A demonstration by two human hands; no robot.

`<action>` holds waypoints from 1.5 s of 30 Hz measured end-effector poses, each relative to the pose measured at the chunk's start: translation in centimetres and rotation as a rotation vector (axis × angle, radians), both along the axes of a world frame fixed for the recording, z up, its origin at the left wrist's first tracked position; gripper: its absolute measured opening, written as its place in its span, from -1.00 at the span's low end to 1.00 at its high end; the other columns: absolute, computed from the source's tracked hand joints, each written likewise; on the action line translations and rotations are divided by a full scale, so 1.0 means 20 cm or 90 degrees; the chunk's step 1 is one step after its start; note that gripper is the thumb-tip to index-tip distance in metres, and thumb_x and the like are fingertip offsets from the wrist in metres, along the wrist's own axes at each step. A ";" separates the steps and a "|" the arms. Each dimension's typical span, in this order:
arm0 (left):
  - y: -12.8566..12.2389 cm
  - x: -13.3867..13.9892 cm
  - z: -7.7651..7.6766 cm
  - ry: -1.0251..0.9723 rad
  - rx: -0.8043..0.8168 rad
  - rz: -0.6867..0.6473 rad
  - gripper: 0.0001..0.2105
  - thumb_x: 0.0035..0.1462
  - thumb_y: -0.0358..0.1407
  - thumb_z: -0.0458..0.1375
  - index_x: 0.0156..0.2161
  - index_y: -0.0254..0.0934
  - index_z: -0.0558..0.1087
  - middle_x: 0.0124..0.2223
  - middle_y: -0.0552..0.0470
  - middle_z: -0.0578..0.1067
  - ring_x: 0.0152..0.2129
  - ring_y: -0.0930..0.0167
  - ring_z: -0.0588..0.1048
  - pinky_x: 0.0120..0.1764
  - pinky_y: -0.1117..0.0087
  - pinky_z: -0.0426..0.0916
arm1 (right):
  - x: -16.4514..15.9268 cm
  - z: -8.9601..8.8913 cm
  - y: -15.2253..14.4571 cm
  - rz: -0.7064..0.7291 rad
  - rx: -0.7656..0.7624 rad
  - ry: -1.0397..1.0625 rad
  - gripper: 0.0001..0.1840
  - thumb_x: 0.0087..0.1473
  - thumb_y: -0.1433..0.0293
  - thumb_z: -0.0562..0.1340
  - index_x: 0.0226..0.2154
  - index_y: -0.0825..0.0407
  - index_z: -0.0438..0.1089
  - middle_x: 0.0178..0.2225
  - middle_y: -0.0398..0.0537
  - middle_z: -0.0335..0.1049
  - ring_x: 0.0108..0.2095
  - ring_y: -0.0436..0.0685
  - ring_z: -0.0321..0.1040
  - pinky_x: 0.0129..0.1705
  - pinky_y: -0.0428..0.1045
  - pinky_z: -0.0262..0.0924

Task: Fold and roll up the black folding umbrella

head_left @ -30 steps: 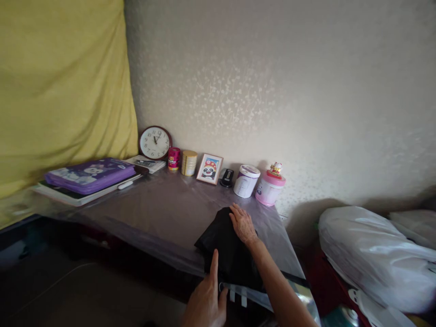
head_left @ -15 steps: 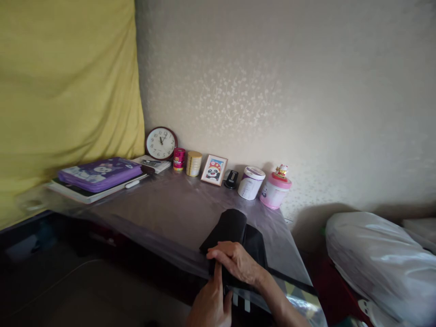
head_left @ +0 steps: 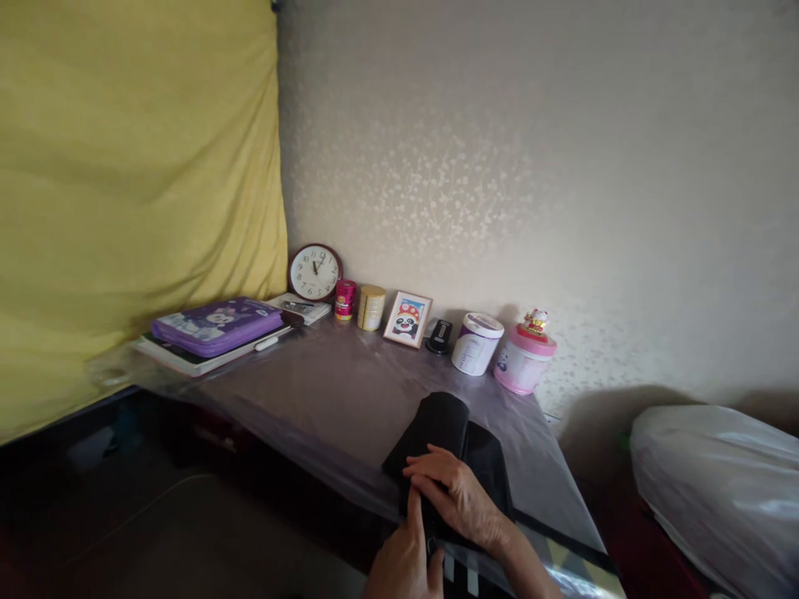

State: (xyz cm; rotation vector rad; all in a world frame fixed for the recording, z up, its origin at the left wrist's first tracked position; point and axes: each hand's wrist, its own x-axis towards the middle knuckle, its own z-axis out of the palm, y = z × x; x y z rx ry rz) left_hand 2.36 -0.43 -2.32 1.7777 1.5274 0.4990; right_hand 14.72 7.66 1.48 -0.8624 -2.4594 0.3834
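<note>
A black folded fabric item (head_left: 434,428) lies at the near edge of the table, its loose flaps spread away from me. I cannot make out its exact kind. My right hand (head_left: 462,503) is closed over its near part, fingers bent and pointing left. Just below, my left hand (head_left: 409,553) grips the near end from the left, index finger stretched up to the right hand's fingertips and thumb on the other side. A small dark shiny part shows between that thumb and finger. Most of what lies under both hands is hidden.
Along the wall stand a clock (head_left: 315,272), a pink can (head_left: 344,299), a yellow can (head_left: 371,308), a panda picture frame (head_left: 408,319), a white tub (head_left: 478,344) and a pink tub (head_left: 524,358). A purple case (head_left: 218,324) lies left; a plastic-covered bundle (head_left: 717,474) sits right.
The view has shifted, so everything appears a little farther right and lower. Both hands stay on the black fabric item in nearly the same pose.
</note>
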 end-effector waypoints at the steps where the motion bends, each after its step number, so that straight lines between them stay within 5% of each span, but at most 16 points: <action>1: 0.00 0.00 0.00 -0.003 0.001 -0.003 -0.30 0.12 -0.34 -0.08 0.26 -0.59 -0.32 -0.05 -0.33 0.43 -0.15 0.21 0.45 -0.14 0.35 0.26 | 0.01 0.00 0.01 -0.022 0.002 0.024 -0.72 0.20 0.37 0.05 -0.11 -0.08 0.40 -0.13 -0.09 0.47 -0.02 0.10 0.33 0.13 0.14 0.07; 5: 0.01 0.00 -0.01 -0.035 0.004 0.006 -0.29 0.11 -0.35 -0.06 0.26 -0.54 -0.34 -0.02 -0.30 0.42 -0.12 0.23 0.43 -0.10 0.36 0.23 | 0.06 -0.05 0.07 -0.134 0.093 0.043 -0.71 0.18 0.39 0.05 -0.09 -0.03 0.38 -0.04 -0.02 0.41 0.09 0.18 0.20 0.15 0.24 0.00; 10: 0.02 -0.01 -0.02 -0.085 0.026 -0.005 -0.21 0.09 -0.38 -0.03 0.26 -0.37 -0.48 -0.02 -0.17 0.44 -0.19 0.30 0.46 -0.15 0.41 0.26 | 0.05 -0.09 0.08 -0.120 0.109 -0.028 -0.68 0.19 0.43 0.01 -0.08 0.00 0.37 -0.01 0.01 0.38 0.12 0.18 0.16 0.16 0.27 -0.03; 14: 0.02 0.00 -0.03 -0.066 0.035 -0.027 -0.25 0.09 -0.40 -0.03 0.28 -0.20 -0.39 0.07 -0.10 0.37 -0.13 0.33 0.43 -0.09 0.41 0.22 | 0.04 -0.07 0.06 -0.071 0.066 -0.021 -0.66 0.19 0.45 -0.02 -0.04 -0.01 0.33 -0.05 -0.01 0.41 0.09 0.13 0.21 0.17 0.24 -0.04; 21: 0.02 0.00 -0.03 -0.050 0.021 -0.037 -0.25 0.09 -0.40 -0.02 0.28 -0.23 -0.37 0.06 -0.13 0.38 -0.13 0.29 0.43 -0.09 0.38 0.23 | 0.04 -0.04 0.02 -0.071 -0.095 0.121 -0.69 0.19 0.37 0.00 -0.12 -0.06 0.38 -0.11 -0.07 0.45 0.00 0.10 0.31 0.18 0.18 -0.04; 27: 0.00 -0.02 0.00 -0.045 0.031 -0.022 -0.27 0.12 -0.38 -0.04 0.28 -0.16 -0.39 0.07 -0.06 0.38 -0.14 0.36 0.43 -0.09 0.45 0.22 | 0.27 -0.01 0.07 -0.306 -0.119 0.316 -0.67 0.05 0.19 0.11 -0.21 -0.03 0.43 -0.16 -0.02 0.47 -0.11 0.19 0.37 -0.03 0.07 0.21; 33: -0.02 -0.02 0.02 -0.027 0.047 -0.014 -0.30 0.15 -0.35 -0.06 0.28 -0.17 -0.39 0.07 -0.06 0.39 -0.15 0.38 0.44 -0.10 0.49 0.21 | 0.61 -0.12 0.12 -0.620 -0.079 0.293 -0.53 -0.13 0.11 0.10 -0.25 0.04 0.43 -0.21 0.09 0.49 -0.17 0.30 0.40 -0.10 0.14 0.23; 45: -0.04 -0.03 0.07 -0.006 0.026 0.021 -0.39 0.21 -0.27 -0.11 0.28 -0.13 -0.31 -0.11 -0.05 0.50 -0.26 0.38 0.49 -0.27 0.47 0.25 | 0.63 -0.23 0.09 -0.622 -0.174 0.353 -0.64 -0.11 0.17 0.11 -0.30 0.01 0.42 -0.35 0.00 0.52 -0.32 0.21 0.46 -0.28 0.07 0.31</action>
